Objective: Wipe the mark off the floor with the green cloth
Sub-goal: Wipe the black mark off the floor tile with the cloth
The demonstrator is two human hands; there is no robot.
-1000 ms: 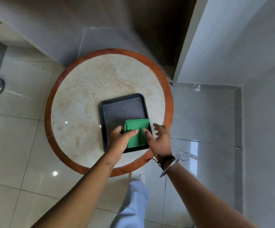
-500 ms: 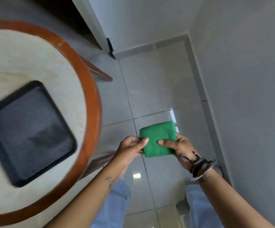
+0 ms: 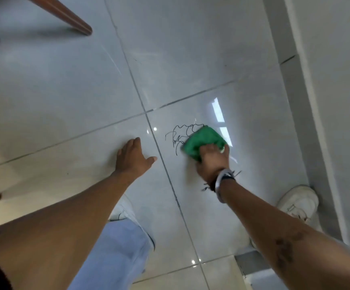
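Observation:
A black scribbled mark (image 3: 178,136) shows on the glossy pale floor tile (image 3: 190,59). The folded green cloth (image 3: 201,141) lies pressed on the floor over the mark's right part, so that part is hidden. My right hand (image 3: 212,160) grips the cloth's near edge from above. My left hand (image 3: 131,156) rests flat on the neighbouring tile, fingers spread, left of the mark and apart from the cloth.
A brown wooden table leg (image 3: 65,14) slants across the top left. The white wall and grey skirting (image 3: 299,101) run along the right. My white shoes (image 3: 297,203) and blue trouser leg (image 3: 115,254) are below the hands.
The cloth came off the black tray on the round table, was held in both hands, and is now down on the floor under my right hand. My left hand let go and rests on the tile.

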